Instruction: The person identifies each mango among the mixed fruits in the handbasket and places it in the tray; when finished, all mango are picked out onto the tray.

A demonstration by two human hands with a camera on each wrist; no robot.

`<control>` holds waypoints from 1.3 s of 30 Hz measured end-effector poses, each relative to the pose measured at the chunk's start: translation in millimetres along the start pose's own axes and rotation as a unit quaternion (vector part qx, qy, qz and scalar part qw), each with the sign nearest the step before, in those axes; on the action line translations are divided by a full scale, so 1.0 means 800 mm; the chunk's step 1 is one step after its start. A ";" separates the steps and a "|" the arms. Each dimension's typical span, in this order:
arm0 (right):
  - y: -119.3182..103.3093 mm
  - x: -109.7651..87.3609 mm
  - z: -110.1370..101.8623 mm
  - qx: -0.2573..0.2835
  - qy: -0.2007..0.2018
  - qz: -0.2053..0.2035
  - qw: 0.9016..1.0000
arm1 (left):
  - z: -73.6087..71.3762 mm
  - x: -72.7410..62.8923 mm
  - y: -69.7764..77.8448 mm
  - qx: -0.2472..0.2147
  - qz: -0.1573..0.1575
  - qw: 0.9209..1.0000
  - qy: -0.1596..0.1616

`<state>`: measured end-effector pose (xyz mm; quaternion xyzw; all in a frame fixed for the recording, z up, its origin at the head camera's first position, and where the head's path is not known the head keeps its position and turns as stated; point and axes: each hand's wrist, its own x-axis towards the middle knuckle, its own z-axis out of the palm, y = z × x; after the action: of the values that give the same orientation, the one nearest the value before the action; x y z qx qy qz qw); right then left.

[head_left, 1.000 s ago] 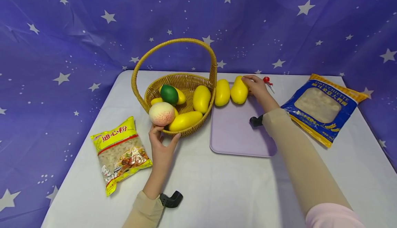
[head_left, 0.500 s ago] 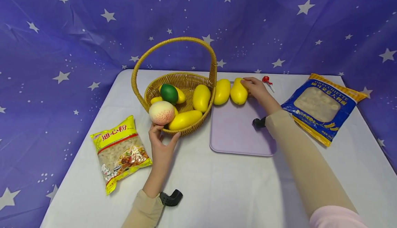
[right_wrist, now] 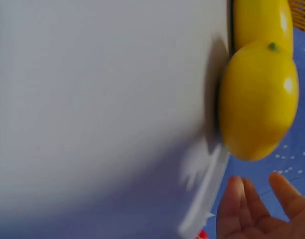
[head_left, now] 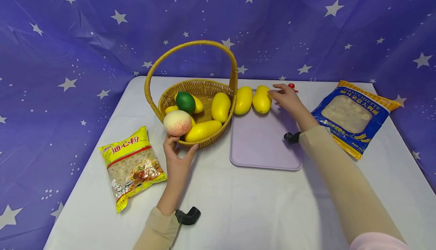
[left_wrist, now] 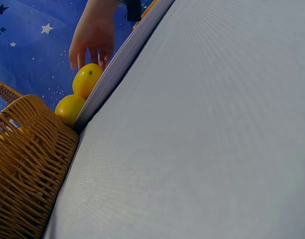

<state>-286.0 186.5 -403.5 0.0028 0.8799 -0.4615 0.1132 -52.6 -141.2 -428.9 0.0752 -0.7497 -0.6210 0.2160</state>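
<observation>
Two yellow mangoes lie side by side on the far end of the lilac tray (head_left: 263,144). My right hand (head_left: 287,99) hovers beside the right-hand mango (head_left: 262,100), fingers loosely bent; a gap separates them in the right wrist view, where the mango (right_wrist: 259,102) fills the upper right. The other mango (head_left: 243,101) is against the wicker basket (head_left: 206,87). My left hand (head_left: 177,165) rests at the basket's front rim, thumb and fingers spread, below a pale peach (head_left: 177,123). Inside the basket are several yellow mangoes and a dark green fruit (head_left: 185,103).
A yellow pasta bag (head_left: 134,168) lies left of the basket. Blue orecchiette packaging (head_left: 352,117) lies at the right. A red lollipop (head_left: 291,86) sits behind my right hand. The basket's tall handle (head_left: 190,45) arches above the fruit. A starry purple cloth hangs behind the table.
My right hand has let go of the right-hand mango and drawn back slightly to the right. That mango has settled a little lower on the tray. My left hand stays at the basket.
</observation>
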 end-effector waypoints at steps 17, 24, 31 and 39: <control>-0.091 -0.077 0.038 -0.103 -0.049 -0.232 0.966 | -0.001 -0.001 0.001 -0.004 0.000 1.000 -0.001; -0.126 -0.098 0.088 -0.111 -0.130 -0.325 0.930 | -0.001 0.000 0.001 -0.007 0.003 1.000 -0.002; -0.142 -0.098 0.134 -0.198 -0.182 -0.352 0.896 | -0.001 -0.001 0.000 -0.010 0.003 1.000 -0.006; -0.145 -0.089 0.165 -0.264 -0.206 -0.364 0.869 | -0.002 0.000 0.004 0.000 -0.002 1.000 -0.007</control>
<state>-203.7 19.8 -367.0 -0.4423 0.8644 -0.2110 0.1123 -51.3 -142.2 -425.7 0.0727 -0.7507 -0.6222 0.2097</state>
